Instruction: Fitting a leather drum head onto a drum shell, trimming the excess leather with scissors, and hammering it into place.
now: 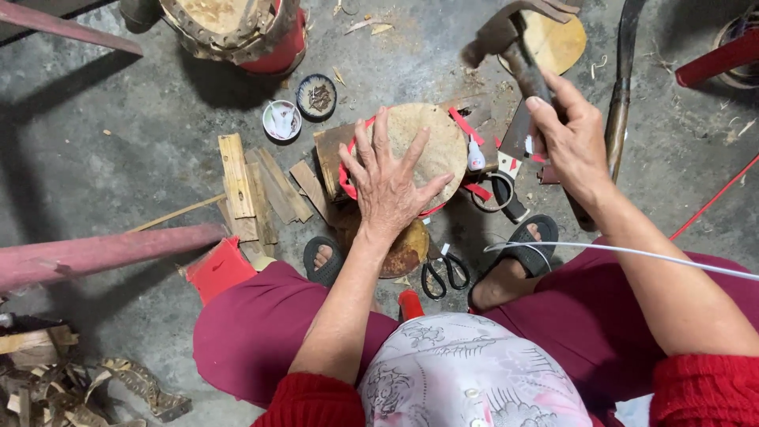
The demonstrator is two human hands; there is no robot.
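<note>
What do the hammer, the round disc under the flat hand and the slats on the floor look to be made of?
Hammer: dark, rusty-looking metal head; handle hard to tell.
Disc: pale, matte and fibrous, perhaps hide or pressed fibre.
Slats: bare, unfinished wood with visible grain.

Workshop: concrete floor [118,142], wood scraps [261,190]
</note>
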